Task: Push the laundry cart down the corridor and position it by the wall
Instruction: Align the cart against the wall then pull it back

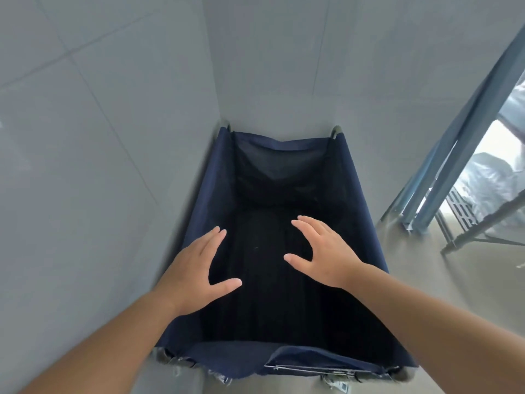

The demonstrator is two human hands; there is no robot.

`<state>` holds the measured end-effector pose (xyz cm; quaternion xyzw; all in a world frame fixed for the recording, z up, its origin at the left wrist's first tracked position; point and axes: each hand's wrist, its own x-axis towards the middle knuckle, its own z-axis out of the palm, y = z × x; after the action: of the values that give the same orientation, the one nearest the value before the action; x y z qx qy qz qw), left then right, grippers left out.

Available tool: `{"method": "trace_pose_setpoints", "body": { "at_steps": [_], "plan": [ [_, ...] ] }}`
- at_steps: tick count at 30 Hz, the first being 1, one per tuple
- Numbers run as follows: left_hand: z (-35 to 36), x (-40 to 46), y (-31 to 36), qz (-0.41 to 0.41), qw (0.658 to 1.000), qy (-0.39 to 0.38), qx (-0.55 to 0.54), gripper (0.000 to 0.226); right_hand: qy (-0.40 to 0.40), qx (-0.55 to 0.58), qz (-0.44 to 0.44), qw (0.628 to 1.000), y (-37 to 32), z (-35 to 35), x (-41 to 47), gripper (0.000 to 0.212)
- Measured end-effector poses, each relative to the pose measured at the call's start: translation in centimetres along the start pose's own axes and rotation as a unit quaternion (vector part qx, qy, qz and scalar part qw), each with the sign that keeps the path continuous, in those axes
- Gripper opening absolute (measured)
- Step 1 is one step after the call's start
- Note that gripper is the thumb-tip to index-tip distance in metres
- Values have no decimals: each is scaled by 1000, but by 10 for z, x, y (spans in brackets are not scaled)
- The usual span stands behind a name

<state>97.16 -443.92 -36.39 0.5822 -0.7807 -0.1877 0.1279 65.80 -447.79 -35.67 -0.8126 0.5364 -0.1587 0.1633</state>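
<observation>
With both the left hand (pixel 196 268) and right hand (pixel 324 251) spread, empty, above it, the navy fabric laundry cart (pixel 366 231) sits tucked into the tiled corner (pixel 218 109); unbraked, it could roll toward the metal rack (pixel 454 155).

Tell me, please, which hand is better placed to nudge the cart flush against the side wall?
Probably the right hand: it hovers nearer the laundry cart's right rim, away from the side wall. The left hand is open too.
</observation>
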Motion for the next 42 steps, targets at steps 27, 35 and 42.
{"method": "trace_pose_setpoints", "body": {
  "at_steps": [27,35,42],
  "plan": [
    [57,-67,12,-23,991,-53,119,86,-63,-43,64,995,65,30,-157,82],
    [62,-61,-32,-8,974,-126,189,81,-85,-167,24,982,82,48,-168,73],
    [64,-65,-49,111,943,-153,273,87,-111,-235,18,966,80,55,-169,69]
  ]
}}
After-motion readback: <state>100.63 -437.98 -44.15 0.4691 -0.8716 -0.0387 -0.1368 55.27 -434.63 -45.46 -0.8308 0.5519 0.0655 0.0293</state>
